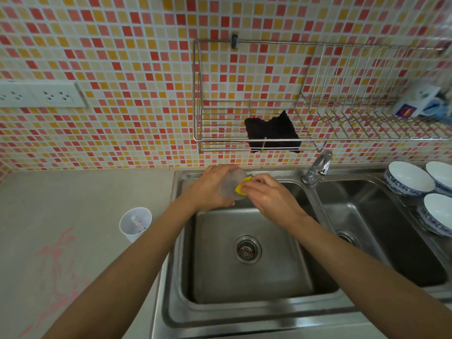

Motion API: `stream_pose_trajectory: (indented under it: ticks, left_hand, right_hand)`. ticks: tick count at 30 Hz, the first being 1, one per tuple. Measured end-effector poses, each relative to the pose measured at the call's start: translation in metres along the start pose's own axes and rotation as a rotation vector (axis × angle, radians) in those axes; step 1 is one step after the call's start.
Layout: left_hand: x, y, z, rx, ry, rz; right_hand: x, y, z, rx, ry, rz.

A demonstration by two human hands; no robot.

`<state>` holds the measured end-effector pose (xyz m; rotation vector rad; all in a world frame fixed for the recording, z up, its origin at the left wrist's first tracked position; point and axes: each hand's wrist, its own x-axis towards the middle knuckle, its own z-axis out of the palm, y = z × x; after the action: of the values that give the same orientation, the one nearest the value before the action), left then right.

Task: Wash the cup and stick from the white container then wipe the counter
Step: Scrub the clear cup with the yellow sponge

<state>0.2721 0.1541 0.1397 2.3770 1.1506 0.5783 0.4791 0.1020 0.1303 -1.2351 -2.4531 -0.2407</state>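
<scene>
Head view, looking down at a double sink set in a grey counter (73, 196)

- Left hand (212, 187): centre of frame, over the far edge of the left basin (244, 280); fingers curled round the cup and gripping it
- Cup (228, 190): translucent, held on its side above the left basin, between the two hands
- Right hand (271, 195): just right of the cup; fingertips pinched together on the sponge, which is pressed against the cup
- Sponge (241, 188): yellow with a green top edge, touching the cup
- White container (135, 223): upright on the counter, left of the sink, beside the left forearm and well apart from the cup
- Stick (138, 225): thin pale item leaning inside the white container; blurred, detail not legible
- Pink smear (58, 255): streaks across the counter at lower left, below the container
- Drain strainer (247, 249): round, metal, in the floor of the left basin
- Faucet (318, 167): chrome, on the divider between the basins, at the back
- Right basin (381, 223): steel, right of centre
- Bowls (407, 178): three, white inside with blue-patterned outsides, on the ledge at the right edge of the frame
- Wire rack (342, 137): fixed to the tiled wall (122, 57) above the sink
- Black cloth (271, 133): draped over the front of the rack's left section
- Mug (415, 104): printed, lying in the rack at far right
- Power sockets (39, 94): white double plate, upper left on the wall
</scene>
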Motion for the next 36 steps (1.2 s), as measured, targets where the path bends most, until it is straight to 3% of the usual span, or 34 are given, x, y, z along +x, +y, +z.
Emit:
stream_pose_trajectory:
  ticks: [8, 13, 15, 17, 19, 21, 25, 31, 34, 36]
  left_hand:
    - [-0.007, 0.004, 0.013, 0.020, 0.137, -0.051]
    - [-0.006, 0.000, 0.010, 0.191, 0.071, -0.052]
    - [-0.003, 0.001, 0.008, 0.271, 0.024, -0.043]
    - [-0.001, 0.001, 0.006, 0.261, -0.020, -0.016]
    - [0.000, 0.000, 0.006, 0.197, -0.045, -0.007]
    - [0.001, -0.001, 0.003, 0.168, -0.039, -0.007]
    - [0.000, 0.001, 0.001, 0.202, -0.051, 0.026]
    - [0.002, 0.010, 0.002, 0.256, -0.054, 0.108]
    - [-0.001, 0.004, 0.001, 0.227, -0.056, 0.103]
    - [-0.004, -0.001, 0.000, 0.199, -0.063, 0.084]
  right_hand:
    - [0.006, -0.006, -0.004, 0.077, -0.025, -0.053]
    - [0.012, -0.009, -0.004, 0.500, -0.203, 0.280]
    - [0.014, -0.009, -0.005, 0.414, -0.209, 0.173]
    - [0.014, -0.006, -0.004, 0.136, -0.189, -0.040]
    - [0.012, 0.000, -0.006, -0.050, -0.151, -0.087]
    - [0.006, 0.001, -0.003, -0.059, -0.102, -0.049]
    - [0.003, -0.009, 0.006, 0.270, -0.149, 0.105]
    - [0.005, -0.003, -0.001, -0.058, -0.090, -0.034]
    - [0.003, -0.015, 0.001, 0.291, -0.124, 0.200]
    - [0.002, -0.013, 0.002, 0.383, -0.178, 0.237]
